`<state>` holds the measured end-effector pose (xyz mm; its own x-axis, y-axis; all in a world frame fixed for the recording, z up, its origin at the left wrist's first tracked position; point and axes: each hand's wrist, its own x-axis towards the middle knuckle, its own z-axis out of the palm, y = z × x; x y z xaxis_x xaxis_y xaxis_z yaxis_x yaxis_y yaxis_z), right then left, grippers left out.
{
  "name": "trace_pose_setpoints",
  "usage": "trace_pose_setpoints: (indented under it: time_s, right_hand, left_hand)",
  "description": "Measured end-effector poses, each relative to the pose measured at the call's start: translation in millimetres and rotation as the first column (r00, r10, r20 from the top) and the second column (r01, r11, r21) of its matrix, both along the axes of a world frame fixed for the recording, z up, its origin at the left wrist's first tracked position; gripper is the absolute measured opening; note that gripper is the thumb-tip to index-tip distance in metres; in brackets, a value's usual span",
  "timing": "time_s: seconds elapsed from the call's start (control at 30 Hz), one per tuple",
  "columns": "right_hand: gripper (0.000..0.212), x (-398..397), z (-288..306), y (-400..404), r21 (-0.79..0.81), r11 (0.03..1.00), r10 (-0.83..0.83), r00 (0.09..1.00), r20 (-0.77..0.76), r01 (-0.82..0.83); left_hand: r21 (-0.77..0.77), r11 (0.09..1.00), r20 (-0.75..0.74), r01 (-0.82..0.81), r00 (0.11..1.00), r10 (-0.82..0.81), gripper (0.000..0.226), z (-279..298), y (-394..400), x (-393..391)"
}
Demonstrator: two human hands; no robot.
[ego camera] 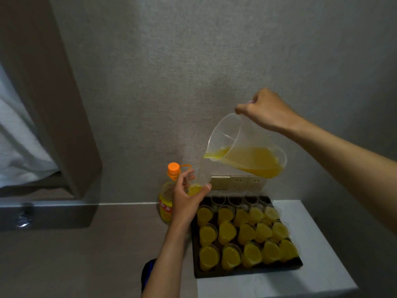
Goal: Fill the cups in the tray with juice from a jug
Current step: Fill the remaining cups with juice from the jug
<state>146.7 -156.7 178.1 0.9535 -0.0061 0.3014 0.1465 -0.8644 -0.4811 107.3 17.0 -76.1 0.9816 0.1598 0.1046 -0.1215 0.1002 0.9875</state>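
- The right hand (266, 110) gripped the handle of a clear plastic jug (242, 147), fingers curled round it, and held the jug tilted with its spout down to the left.
- Orange-yellow juice (253, 161) pooled in the jug's lower side and reached the spout.
- The left hand (185, 197) held a clear cup (200, 179) just under the spout, fingers and thumb wrapped round its lower part; a little juice sat in its bottom.
- A dark tray (195, 269) lay on a white table (311, 233); three near rows of cups (227, 232) stood filled, while the far row (234, 200) looked empty.
- A bottle (166, 203) with an orange cap stood left of the tray; its yellow-and-red label was too blurred to read.
- Wall sockets (240, 182) sat behind the tray.
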Motion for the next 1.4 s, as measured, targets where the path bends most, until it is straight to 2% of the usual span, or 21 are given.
trace_pose_setpoints:
  time_s: [0.6, 0.9, 1.27, 1.4]
  right_hand:
    - [0.038, -4.1, -0.2, 0.6, 0.008, 1.000, -0.006, 1.000, 0.009, 0.006]
    - [0.046, -7.4, -4.3, -0.2, 0.002, 1.000, -0.006, 1.000, -0.002, 0.006]
    - [0.045, -8.9, -13.6, -3.0, 0.026, 1.000, -0.004, 1.000, -0.015, 0.004]
    - [0.039, -9.9, -21.5, -3.7, 0.040, 0.999, -0.005, 1.000, -0.024, 0.006]
  left_hand:
    - [-0.003, 1.000, -0.011, 0.021, 1.000, -0.021, 0.053, 4.0, 3.8, -5.4]
    - [0.002, 1.000, -0.004, 0.010, 1.000, -0.010, 0.054, 4.1, 1.5, -6.6]
    - [0.021, 1.000, 0.012, -0.007, 1.000, 0.007, 0.055, 0.9, -1.7, -8.8]
    - [0.016, 1.000, -0.002, 0.000, 1.000, 0.000, 0.057, 2.2, -1.3, -11.2]
